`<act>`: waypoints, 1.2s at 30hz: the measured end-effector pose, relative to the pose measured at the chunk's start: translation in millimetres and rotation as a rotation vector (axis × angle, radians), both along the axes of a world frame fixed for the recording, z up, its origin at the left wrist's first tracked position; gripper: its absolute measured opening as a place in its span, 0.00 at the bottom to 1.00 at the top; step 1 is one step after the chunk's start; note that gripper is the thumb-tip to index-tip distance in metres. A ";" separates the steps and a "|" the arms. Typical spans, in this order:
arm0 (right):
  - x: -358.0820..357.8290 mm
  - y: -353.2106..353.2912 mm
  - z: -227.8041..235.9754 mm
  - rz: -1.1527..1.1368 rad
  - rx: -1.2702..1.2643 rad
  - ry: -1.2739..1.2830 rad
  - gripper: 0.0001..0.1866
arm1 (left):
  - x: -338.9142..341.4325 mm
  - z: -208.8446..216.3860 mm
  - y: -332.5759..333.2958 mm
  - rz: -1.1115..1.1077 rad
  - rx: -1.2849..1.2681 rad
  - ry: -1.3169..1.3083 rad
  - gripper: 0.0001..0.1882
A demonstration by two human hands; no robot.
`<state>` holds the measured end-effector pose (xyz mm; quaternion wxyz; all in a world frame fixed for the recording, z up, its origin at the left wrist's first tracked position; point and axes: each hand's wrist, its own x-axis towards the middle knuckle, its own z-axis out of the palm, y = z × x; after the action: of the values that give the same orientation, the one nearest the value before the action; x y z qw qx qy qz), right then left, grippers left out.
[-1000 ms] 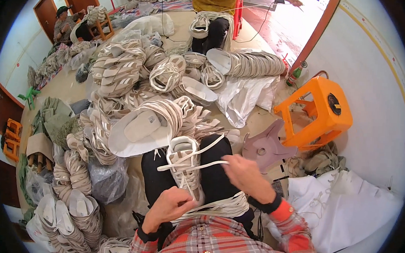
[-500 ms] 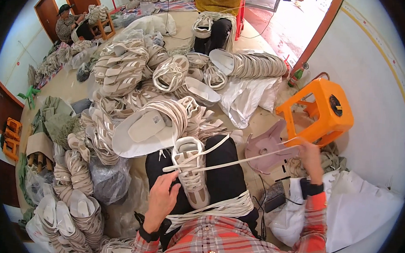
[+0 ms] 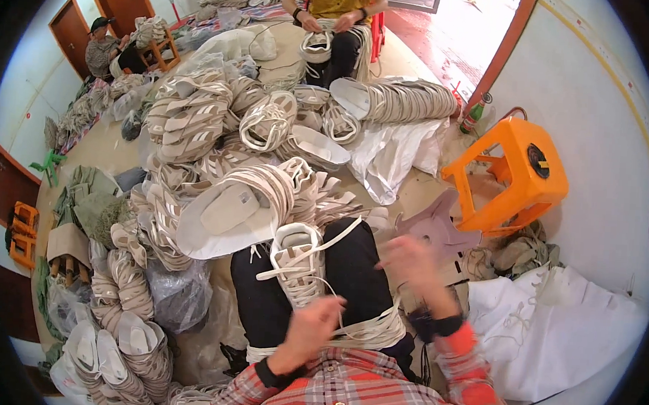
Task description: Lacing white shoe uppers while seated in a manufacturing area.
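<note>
A beige-and-white sneaker upper [image 3: 297,256] lies between my black-trousered thighs, its opening away from me. White laces run across its eyelets, and loose ends stick out to both sides. My left hand [image 3: 314,325] is closed beside the toe end, which it partly covers; a thin white shoelace [image 3: 331,291] runs to its fingertips. My right hand [image 3: 413,269] is raised over my right thigh, apart from the upper. Its fingers are smeared by motion, and what they hold cannot be made out. A bundle of white laces [image 3: 365,330] lies across my lap.
Stacked uppers [image 3: 229,208] lean just ahead, with larger piles [image 3: 190,115] beyond. An orange stool [image 3: 513,176] and a mauve plastic piece [image 3: 433,221] stand right. White sacking [image 3: 552,332] lies at lower right. A co-worker in a yellow top [image 3: 339,1] sits ahead, handling a shoe.
My right hand has come in leftward from the far right, where a lace was stretched taut. My left hand has moved right and nearer me. The co-worker's hands have come together over a shoe.
</note>
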<state>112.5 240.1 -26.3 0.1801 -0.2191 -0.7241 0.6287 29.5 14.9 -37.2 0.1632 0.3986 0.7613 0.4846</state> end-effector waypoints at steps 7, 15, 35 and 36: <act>-53.9 -81.6 -39.8 0.258 0.550 -0.301 0.06 | -38.6 1.2 -7.1 0.169 -0.345 -0.069 0.16; -64.8 -101.3 -36.3 0.248 0.693 -0.400 0.06 | -58.4 -3.9 -7.1 0.028 -0.497 0.006 0.18; -63.4 -92.7 -52.4 0.232 0.677 -0.187 0.04 | -105.4 2.6 24.3 -0.282 -0.593 -0.213 0.08; -65.1 -90.4 -51.5 0.292 0.631 -0.248 0.05 | -103.6 -5.2 22.6 -0.286 -0.586 0.100 0.07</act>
<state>47.4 149.7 -77.7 0.0579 -0.1216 -0.9223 0.3623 -74.1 37.5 -42.3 0.2999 0.4610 0.8116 0.1972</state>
